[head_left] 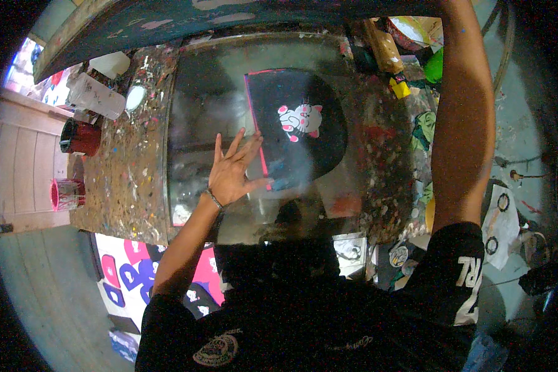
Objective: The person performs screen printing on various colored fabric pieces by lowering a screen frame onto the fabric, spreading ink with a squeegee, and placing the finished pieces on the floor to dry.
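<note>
Resting splayed on the pink edge [264,162] of a black cat-print piece [323,152], the left hand [232,175] seemingly steadies it; the right hand's grip, unseen, can't be told.

Fabric piece [301,149] on the panel [198,118], containers [80,139] left, bowl [410,32] behind right

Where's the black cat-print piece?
Head view, just right of centre, upper half: the black piece lies on the shiny board, left hand at its pink edge.
</note>
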Motion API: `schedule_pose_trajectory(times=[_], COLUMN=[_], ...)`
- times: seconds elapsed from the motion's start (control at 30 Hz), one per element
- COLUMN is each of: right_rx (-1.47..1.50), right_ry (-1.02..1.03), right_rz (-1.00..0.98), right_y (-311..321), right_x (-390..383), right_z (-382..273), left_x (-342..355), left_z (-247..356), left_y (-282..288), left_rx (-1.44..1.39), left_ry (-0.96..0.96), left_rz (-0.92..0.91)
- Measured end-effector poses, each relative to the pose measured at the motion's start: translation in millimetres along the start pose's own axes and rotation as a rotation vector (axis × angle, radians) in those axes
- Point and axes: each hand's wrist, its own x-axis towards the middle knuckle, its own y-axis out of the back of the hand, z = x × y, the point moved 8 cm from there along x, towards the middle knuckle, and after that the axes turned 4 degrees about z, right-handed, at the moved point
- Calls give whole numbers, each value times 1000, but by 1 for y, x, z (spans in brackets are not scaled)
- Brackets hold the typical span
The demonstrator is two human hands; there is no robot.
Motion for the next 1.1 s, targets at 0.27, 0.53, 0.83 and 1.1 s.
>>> schedule_pose_trajectory(times=[0.27, 0.53, 0.83, 1.1], right_rx=[-37, -45, -80, -64], right_ry=[18, 36, -63, -29], right_rz=[-47, -14, -48, -23], right_y=[8, 2, 6, 0], right_x=[-8, -3, -10, -7], right_z=[-18, -8, -17, -5], left_x=[-1, 0, -2, -2], left_z=[-7, -10, -9, -8], left_y=[-2, -5, -8, -7], left_rx=[-61, -88, -21, -49], left_ry=[29, 33, 16, 15], left_rz=[-3, -16, -48, -31])
